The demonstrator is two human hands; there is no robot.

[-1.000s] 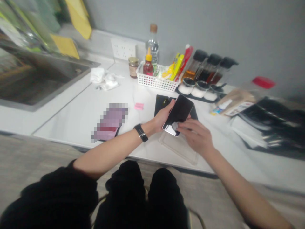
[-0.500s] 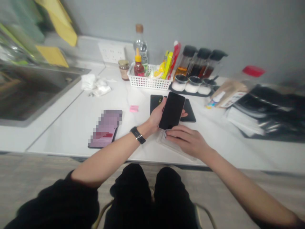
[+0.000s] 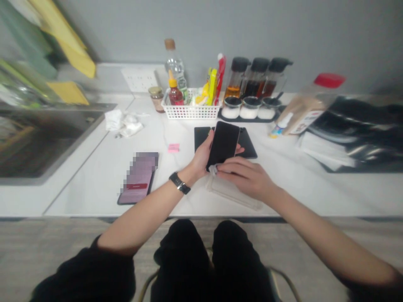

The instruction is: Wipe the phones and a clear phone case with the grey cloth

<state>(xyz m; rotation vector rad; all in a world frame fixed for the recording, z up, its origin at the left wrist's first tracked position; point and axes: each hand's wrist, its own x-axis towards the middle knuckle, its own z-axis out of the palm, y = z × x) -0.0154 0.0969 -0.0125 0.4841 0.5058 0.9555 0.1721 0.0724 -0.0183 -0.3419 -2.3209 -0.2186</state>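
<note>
My left hand (image 3: 203, 157) is wrapped around a black smartphone (image 3: 224, 142), its dark screen facing up above the counter. At the phone's lower end, my right hand (image 3: 247, 176) pinches a small grey cloth (image 3: 213, 169) against the edge. Beneath my right hand lies a flat, pale, see-through thing that looks like a phone case (image 3: 233, 193). Behind the held phone, dark flat devices (image 3: 250, 147) rest on the counter, partly hidden by it and my hand. Left of my left wrist lies another phone (image 3: 140, 180) with a lit, blurred-out screen.
A pink slip (image 3: 173, 147) and crumpled white tissue (image 3: 126, 123) lie on the white counter. Along the wall stand a white basket (image 3: 190, 112), sauce bottles and seasoning jars (image 3: 250, 110). A red-lidded container (image 3: 308, 111) stands at right; a sink (image 3: 56, 142) is at left.
My right hand has brought the grey cloth up to the phone's lower edge, where it shows more clearly. The view has shifted slightly; my left hand keeps its hold.
</note>
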